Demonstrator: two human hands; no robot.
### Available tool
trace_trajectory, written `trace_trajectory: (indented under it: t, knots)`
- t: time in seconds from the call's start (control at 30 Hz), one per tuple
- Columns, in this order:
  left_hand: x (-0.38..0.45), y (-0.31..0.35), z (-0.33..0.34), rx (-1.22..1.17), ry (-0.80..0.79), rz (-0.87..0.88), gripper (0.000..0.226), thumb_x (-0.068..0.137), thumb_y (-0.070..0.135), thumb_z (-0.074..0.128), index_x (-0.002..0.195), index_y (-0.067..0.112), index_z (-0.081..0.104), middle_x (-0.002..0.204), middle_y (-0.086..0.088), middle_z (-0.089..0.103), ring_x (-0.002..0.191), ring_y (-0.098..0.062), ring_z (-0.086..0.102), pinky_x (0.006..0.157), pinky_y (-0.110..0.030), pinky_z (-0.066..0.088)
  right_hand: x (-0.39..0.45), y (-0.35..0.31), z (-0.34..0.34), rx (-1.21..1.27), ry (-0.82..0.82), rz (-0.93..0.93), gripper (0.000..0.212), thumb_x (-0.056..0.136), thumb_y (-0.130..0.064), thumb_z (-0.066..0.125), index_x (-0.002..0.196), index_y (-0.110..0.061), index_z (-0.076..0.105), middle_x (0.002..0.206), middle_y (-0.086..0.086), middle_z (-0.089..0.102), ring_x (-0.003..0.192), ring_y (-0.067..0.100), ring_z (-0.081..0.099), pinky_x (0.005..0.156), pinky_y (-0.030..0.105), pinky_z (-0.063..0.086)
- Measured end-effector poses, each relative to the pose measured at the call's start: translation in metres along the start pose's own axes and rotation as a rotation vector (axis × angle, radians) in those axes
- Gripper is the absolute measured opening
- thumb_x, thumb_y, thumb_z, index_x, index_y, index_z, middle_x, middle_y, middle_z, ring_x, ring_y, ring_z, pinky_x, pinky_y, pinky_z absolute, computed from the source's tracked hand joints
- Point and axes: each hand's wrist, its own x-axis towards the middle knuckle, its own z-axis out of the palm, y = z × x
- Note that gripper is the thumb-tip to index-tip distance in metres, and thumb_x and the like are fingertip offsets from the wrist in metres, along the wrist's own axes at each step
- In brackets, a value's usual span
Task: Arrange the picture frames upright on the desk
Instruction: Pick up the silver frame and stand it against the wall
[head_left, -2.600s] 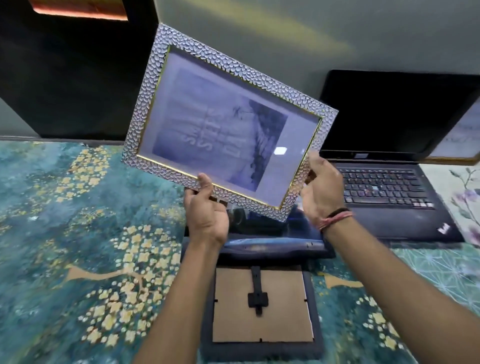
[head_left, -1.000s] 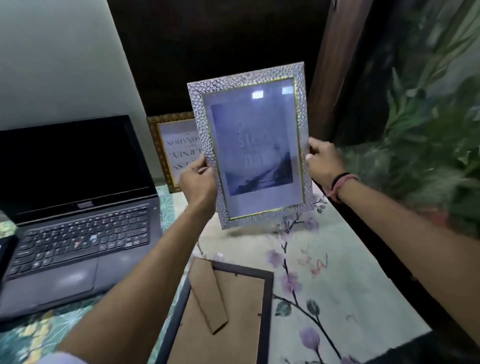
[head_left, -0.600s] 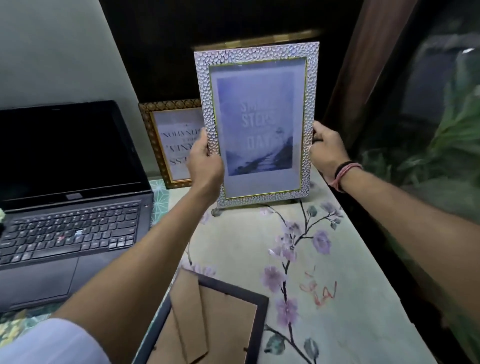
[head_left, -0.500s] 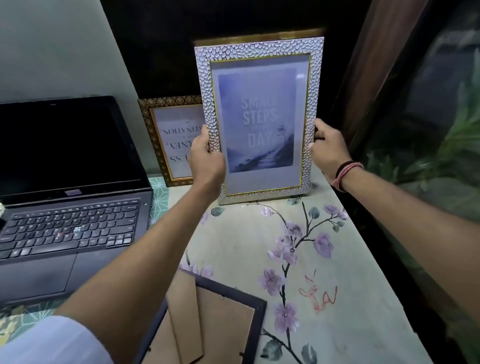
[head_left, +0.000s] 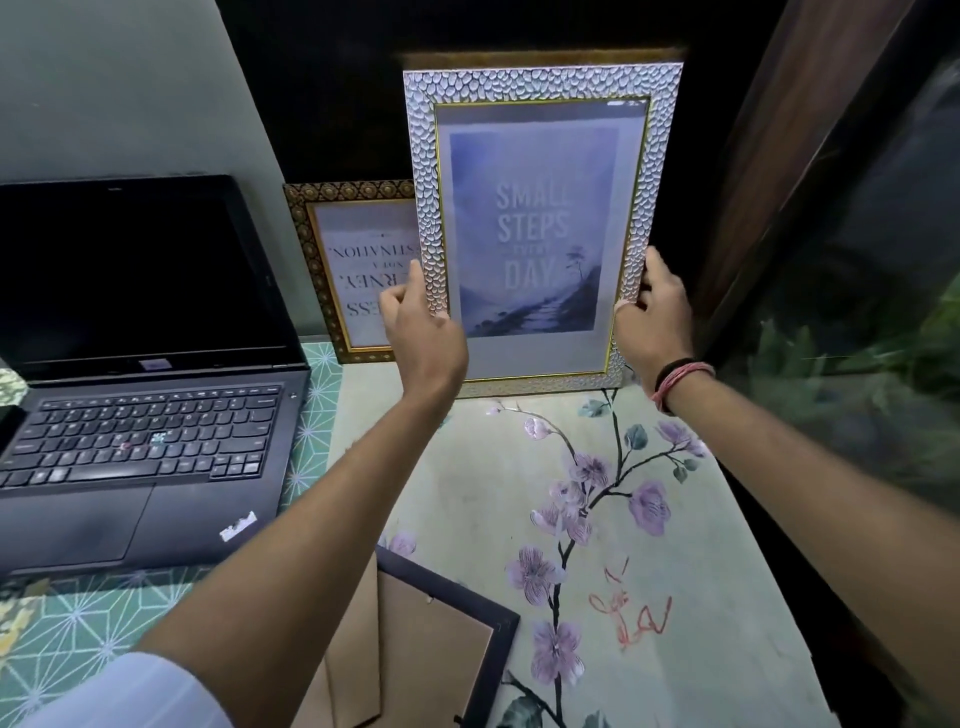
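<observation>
A silver pebbled picture frame (head_left: 540, 83) with a blue "Small steps every day" print stands upright in portrait at the back of the desk, its bottom edge on the floral mat (head_left: 478, 499). My left hand (head_left: 423, 332) holds its lower left edge, thumb raised along the rim. My right hand (head_left: 657, 317) grips its lower right edge. A gold-edged frame (head_left: 332, 249) stands just behind to the left, its text upside down, partly covered by the silver frame. A dark frame (head_left: 498, 639) lies face down at the near edge, cardboard back and stand showing.
An open black laptop (head_left: 140, 447) sits on the left half of the desk. A dark wooden post (head_left: 769, 156) and glass with plants behind it run along the right edge. A dark wall panel is directly behind the frames.
The silver frame was carried from the left of the laptop to the right back corner, turned to portrait and set down on the mat. Both hands stayed on its sides.
</observation>
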Motion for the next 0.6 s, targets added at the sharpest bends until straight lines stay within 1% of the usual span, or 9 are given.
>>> trace_trajectory:
  t: [0.07,0.13,0.17,0.2,0.27,0.33,0.4,0.5,0.6]
  knots:
    - [-0.004,-0.002,0.001,0.001,0.009,-0.023,0.058,0.095,-0.005,0.047,0.15,0.013,0.054,0.124,-0.012,0.051,0.11,-0.025,0.056,0.092,-0.01,0.047,-0.02,-0.016,0.003,-0.025,0.075,0.04,0.07,0.089,-0.005,0.048,0.158,-0.014,0.037,0.15,0.014,0.045,0.131,0.03,0.058,0.117,0.036,0.043]
    - [-0.011,-0.002,-0.005,-0.028,0.021,-0.084,0.062,0.094,-0.007,0.047,0.153,0.009,0.052,0.131,-0.008,0.052,0.119,-0.021,0.056,0.095,-0.004,0.039,-0.039,-0.02,0.008,-0.025,0.177,0.079,0.062,0.093,0.004,0.048,0.154,-0.005,0.041,0.15,0.018,0.043,0.131,0.031,0.055,0.109,0.021,0.038]
    - [-0.015,-0.001,-0.009,-0.057,0.023,-0.13,0.063,0.093,-0.007,0.048,0.155,0.007,0.049,0.135,-0.008,0.052,0.125,-0.02,0.054,0.103,-0.01,0.041,-0.049,-0.021,0.012,-0.011,0.213,0.087,0.058,0.091,0.006,0.047,0.149,-0.003,0.046,0.147,0.019,0.046,0.128,0.032,0.056,0.104,0.018,0.036]
    - [-0.017,-0.003,-0.014,-0.075,0.03,-0.171,0.063,0.091,-0.006,0.049,0.154,0.004,0.049,0.14,-0.009,0.054,0.129,-0.022,0.054,0.113,-0.023,0.044,-0.06,-0.022,0.017,-0.001,0.221,0.086,0.055,0.089,0.008,0.046,0.143,-0.001,0.052,0.142,0.02,0.048,0.124,0.034,0.058,0.104,0.02,0.037]
    - [-0.014,-0.008,-0.023,-0.085,0.056,-0.236,0.061,0.086,-0.002,0.048,0.146,0.0,0.056,0.14,-0.014,0.06,0.131,-0.027,0.057,0.117,-0.043,0.047,-0.077,-0.021,0.029,-0.009,0.17,0.081,0.05,0.087,0.01,0.045,0.135,0.001,0.057,0.137,0.023,0.052,0.12,0.036,0.06,0.107,0.029,0.041]
    - [-0.005,-0.014,-0.036,-0.103,0.107,-0.294,0.058,0.083,0.008,0.047,0.138,-0.001,0.06,0.134,-0.017,0.064,0.128,-0.033,0.06,0.114,-0.05,0.049,-0.088,-0.024,0.041,-0.044,0.1,0.067,0.049,0.088,0.007,0.048,0.135,0.001,0.058,0.137,0.023,0.054,0.122,0.035,0.059,0.108,0.033,0.041]
    - [0.001,-0.015,-0.048,-0.119,0.115,-0.305,0.05,0.09,0.014,0.05,0.137,0.002,0.063,0.131,-0.015,0.068,0.125,-0.032,0.063,0.112,-0.046,0.05,-0.088,-0.033,0.048,-0.043,0.122,0.057,0.046,0.09,0.004,0.051,0.136,0.001,0.057,0.14,0.024,0.052,0.126,0.034,0.057,0.108,0.029,0.037]
    - [-0.001,-0.012,-0.055,-0.106,-0.011,-0.205,0.047,0.1,0.012,0.052,0.146,0.008,0.059,0.14,-0.007,0.067,0.132,-0.023,0.06,0.116,-0.041,0.046,-0.063,-0.036,0.045,0.042,0.303,0.106,0.05,0.087,0.007,0.047,0.136,0.006,0.053,0.142,0.029,0.047,0.127,0.041,0.053,0.106,0.027,0.032]
    - [-0.009,-0.013,-0.046,-0.119,-0.184,-0.158,0.055,0.099,-0.002,0.045,0.153,0.007,0.051,0.152,-0.009,0.059,0.143,-0.025,0.052,0.119,-0.038,0.044,-0.039,-0.029,0.031,0.046,0.256,0.199,0.058,0.082,-0.006,0.046,0.139,0.001,0.053,0.141,0.023,0.055,0.124,0.038,0.058,0.106,0.031,0.039]
